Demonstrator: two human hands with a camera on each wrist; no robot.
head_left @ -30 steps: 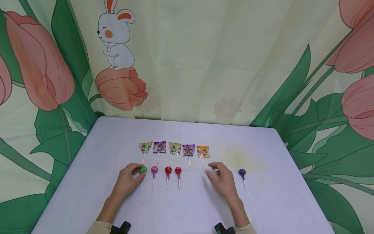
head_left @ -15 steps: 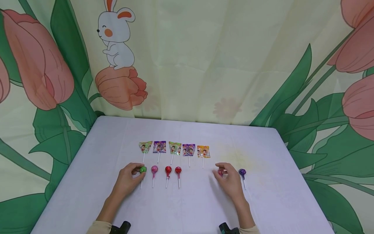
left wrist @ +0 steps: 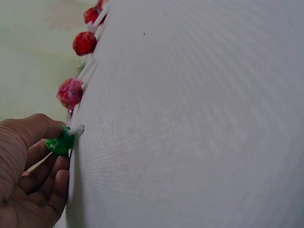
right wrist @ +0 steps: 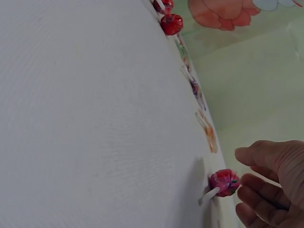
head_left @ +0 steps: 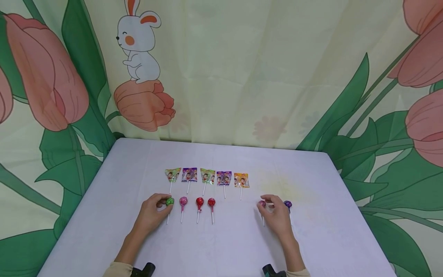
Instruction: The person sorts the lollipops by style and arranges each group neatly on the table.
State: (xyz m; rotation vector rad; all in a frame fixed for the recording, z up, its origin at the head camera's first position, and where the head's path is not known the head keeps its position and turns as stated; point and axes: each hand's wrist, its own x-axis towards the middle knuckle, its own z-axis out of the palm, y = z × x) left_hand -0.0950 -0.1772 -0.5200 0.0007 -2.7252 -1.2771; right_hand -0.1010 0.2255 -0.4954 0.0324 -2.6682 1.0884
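Note:
At the left end of the nearer row, my left hand [head_left: 154, 211] pinches the head of a green-wrapped lollipop [left wrist: 61, 142] between thumb and fingers; its white stick points toward me. On the right, my right hand [head_left: 275, 215] is around a pink-and-red lollipop [right wrist: 224, 182]. In the right wrist view the thumb stands apart from this candy, and the fingertips are close beside it. A purple lollipop [head_left: 288, 204] lies just right of that hand, partly hidden by it. Between the hands lie a pink lollipop [head_left: 183, 202] and two red lollipops, one left [head_left: 199, 202] and one right [head_left: 211, 202].
Behind runs a row of flat-wrapped lollipops: light green [head_left: 172, 175], purple [head_left: 189, 174], another green [head_left: 207, 176], another purple [head_left: 223, 178] and orange [head_left: 241, 180]. The white-covered table [head_left: 221, 246] ends at a printed curtain [head_left: 235, 77].
My right hand has moved to the right, and the pink-and-red lollipop, hidden at first, now shows at its thumb side. The left hand stays on the green lollipop.

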